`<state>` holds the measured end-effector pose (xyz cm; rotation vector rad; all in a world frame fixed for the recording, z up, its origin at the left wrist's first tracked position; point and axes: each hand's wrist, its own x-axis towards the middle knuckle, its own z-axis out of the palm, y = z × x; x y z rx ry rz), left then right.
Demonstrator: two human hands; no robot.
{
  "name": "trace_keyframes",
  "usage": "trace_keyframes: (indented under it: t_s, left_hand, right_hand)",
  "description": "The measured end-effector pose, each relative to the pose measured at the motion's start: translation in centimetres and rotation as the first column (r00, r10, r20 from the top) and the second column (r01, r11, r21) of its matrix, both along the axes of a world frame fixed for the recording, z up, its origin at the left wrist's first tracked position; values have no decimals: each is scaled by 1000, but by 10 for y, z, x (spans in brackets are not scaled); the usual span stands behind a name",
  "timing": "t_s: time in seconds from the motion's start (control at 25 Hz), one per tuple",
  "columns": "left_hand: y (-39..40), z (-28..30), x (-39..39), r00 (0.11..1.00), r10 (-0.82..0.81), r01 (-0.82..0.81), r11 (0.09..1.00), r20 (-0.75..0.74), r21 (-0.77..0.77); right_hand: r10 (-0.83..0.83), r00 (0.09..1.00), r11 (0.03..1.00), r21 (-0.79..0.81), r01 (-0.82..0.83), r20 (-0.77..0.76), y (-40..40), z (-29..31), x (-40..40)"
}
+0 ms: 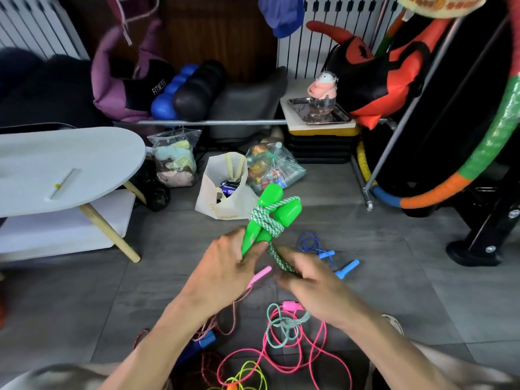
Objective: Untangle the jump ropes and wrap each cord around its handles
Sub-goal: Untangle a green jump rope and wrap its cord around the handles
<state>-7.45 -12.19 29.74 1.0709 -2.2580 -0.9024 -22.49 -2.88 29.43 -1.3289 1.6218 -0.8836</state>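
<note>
Two green handles (268,218) bundled mid-frame, green-white cord (266,222) coiled round them.

At 9 o'clock, one white bench (64,161). At centre, left hand (225,266) with fingers curled tight round the handle ends; right hand (312,280) just beside, at 3 o'clock of it, blurred, pinching the cord's free length. At 12 o'clock, one white bag (222,190) holding a blue packet, between two clear bags of mixed goods. On the floor: one blue rope (323,251) at 2 o'clock, one pink rope (284,350) and one yellow-green (247,375) at 6.
</note>
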Motion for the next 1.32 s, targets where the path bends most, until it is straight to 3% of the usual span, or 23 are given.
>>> trace_keyframes:
  t_s: [0.24,0.36,0.48,0.56,0.64,0.76,0.84,0.92,1.0,1.12,1.32]
  left_hand:
    - [12,-12,-7,944,34,43,973,329,-226]
    - [17,-11,-9,885,-40,160,962,463,-223]
    - [27,-10,-15,817,-104,288,926,567,-245]
    - [32,-11,-20,786,-105,325,909,609,-263]
    - [34,-14,-23,752,-91,349,895,652,-278]
    - [31,-18,-23,701,-23,309,910,713,-275]
    - [28,-18,-22,695,33,259,920,719,-293]
    - [26,-17,-21,710,63,255,905,701,-340]
    - [26,-19,-21,729,37,282,894,683,-349]
    - [33,-26,-18,747,-87,396,855,659,-336]
    - [38,-28,-9,785,-253,517,770,565,-373]
  right_hand:
    - [101,928,990,132,-57,-357,11,18,-16]
    - [117,839,992,93,-79,-531,16,31,-28]
    - [101,581,995,68,-79,-808,21,41,-26]
    - [144,470,989,110,-99,-871,24,39,-19]
    - [237,509,971,224,-87,-828,23,42,-25]
    - [436,776,863,455,-218,-456,24,44,-47]
    - [362,912,883,386,-269,-193,25,44,-54]
    - [238,968,949,235,-212,-85,23,43,-56]
    - [200,954,978,107,-180,-224,21,44,-63]
    - [153,830,984,5,-178,-537,21,54,-72]
    - [124,747,975,-61,-215,-654,13,53,-84]
